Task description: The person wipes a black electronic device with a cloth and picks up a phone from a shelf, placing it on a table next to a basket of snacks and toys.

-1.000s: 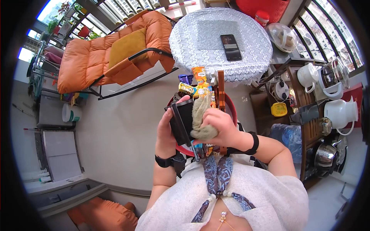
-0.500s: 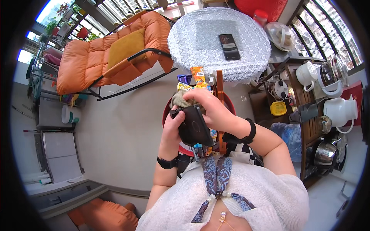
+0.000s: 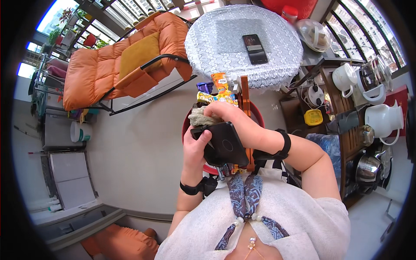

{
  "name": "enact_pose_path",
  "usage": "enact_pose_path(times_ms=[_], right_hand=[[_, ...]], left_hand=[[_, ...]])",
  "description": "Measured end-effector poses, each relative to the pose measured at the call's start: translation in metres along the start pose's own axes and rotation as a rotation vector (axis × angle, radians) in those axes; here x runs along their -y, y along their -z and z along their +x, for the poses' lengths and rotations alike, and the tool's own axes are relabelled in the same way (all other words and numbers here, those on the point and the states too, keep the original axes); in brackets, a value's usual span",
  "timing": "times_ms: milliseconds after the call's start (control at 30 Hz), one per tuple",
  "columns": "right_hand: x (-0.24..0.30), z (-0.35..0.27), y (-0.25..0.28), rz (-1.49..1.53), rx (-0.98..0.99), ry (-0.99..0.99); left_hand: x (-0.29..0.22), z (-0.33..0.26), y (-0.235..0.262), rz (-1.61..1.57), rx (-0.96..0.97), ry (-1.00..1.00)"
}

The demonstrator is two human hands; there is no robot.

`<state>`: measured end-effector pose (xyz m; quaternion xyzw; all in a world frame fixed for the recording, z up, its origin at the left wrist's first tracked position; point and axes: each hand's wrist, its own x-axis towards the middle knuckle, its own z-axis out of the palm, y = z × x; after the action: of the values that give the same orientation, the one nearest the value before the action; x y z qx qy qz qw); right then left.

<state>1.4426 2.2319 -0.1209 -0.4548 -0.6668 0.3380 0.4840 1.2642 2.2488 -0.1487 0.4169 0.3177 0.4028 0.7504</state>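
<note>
Above pale floor (image 3: 130,151), the black device (image 3: 225,138) looks boxy.

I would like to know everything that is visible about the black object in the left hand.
The black object looks flat-faced and box-like with rounded corners; its smooth face, seemingly plastic, bears a faint ring. It is tilted, this face turned toward the camera, above a red container. The left hand grips its left side, thumb in front. A grey-green cloth is at its upper left edge, in the right hand. Its far side is hidden.
</note>
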Motion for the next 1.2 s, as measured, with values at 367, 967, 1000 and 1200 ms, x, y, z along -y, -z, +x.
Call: enact_pose_path(times_ms=[367,967,1000,1200], right_hand=[[-0.044,-0.007,0.035,0.18,-0.414,-0.18],[0.004,-0.017,-0.006,-0.481,0.15,0.471],[0.006,-0.019,-0.003,-0.397,0.167,0.443],[0.004,-0.039,0.009,0.332,0.325,0.145]], left_hand=[[-0.031,-0.008,-0.001,-0.414,0.155,-0.052],[-0.006,-0.012,0.028,-0.364,0.266,-0.12],[-0.004,-0.013,0.032,-0.26,0.213,-0.08],[-0.012,0.003,0.045,-0.382,0.204,-0.168]])
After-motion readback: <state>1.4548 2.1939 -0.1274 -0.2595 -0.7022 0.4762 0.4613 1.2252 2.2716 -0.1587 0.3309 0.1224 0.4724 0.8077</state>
